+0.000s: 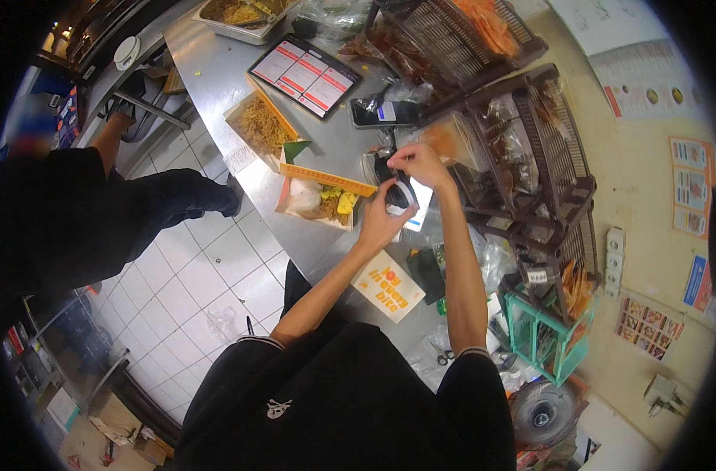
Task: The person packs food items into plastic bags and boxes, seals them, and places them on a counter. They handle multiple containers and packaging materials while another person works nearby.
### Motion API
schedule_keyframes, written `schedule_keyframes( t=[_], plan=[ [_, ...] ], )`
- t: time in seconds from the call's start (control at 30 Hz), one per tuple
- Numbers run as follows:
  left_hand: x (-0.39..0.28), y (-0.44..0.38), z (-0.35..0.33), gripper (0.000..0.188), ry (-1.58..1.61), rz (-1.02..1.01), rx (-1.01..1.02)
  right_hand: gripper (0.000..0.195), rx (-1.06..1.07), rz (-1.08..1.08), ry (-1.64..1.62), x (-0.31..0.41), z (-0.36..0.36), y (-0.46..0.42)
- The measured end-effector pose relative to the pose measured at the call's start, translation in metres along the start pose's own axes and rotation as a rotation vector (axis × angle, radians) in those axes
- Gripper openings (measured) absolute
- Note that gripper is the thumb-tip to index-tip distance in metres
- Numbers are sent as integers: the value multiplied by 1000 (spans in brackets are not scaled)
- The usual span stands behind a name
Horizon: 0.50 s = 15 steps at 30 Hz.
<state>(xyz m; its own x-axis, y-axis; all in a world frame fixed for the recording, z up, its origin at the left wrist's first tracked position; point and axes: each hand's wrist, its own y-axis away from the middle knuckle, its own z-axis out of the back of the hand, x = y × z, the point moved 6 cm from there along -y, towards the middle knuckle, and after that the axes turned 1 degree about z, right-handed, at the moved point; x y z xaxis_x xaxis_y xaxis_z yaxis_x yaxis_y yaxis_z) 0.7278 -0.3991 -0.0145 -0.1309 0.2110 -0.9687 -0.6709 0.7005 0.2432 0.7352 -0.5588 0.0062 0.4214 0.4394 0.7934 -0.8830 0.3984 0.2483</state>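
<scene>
Between the thumb and fingers of my left hand [382, 221] is a round white-rimmed object [404, 193], dark inside; it may be a lid or a roll of tape. My right hand [424, 166] is just above it, fingertips pinched together over a clear jar [369, 168] with dark contents. Whether anything small is in that pinch I cannot tell. A lit phone [418, 215] lies beneath my hands. Left of them stand two open cardboard food boxes, one with fried noodles [256, 126], the other with white rice [303, 194], yellow egg and brown food.
A tablet [306, 75] and a second phone [384, 113] lie on the steel table [213, 76]. Brown plastic racks [511, 147] of packets line the right side. A closed printed box [387, 285] sits near my body. Another person's leg [187, 197] is at the left.
</scene>
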Motion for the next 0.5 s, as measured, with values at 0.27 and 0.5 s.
schedule_keyframes(
  t=[0.27, 0.5],
  plan=[
    [5, 4, 7, 94, 87, -93, -59, 16, -52, 16, 23, 6, -5, -45],
    [16, 10, -4, 102, 37, 33, -4, 15, 247, -186, 193, -12, -17, -74]
  ],
)
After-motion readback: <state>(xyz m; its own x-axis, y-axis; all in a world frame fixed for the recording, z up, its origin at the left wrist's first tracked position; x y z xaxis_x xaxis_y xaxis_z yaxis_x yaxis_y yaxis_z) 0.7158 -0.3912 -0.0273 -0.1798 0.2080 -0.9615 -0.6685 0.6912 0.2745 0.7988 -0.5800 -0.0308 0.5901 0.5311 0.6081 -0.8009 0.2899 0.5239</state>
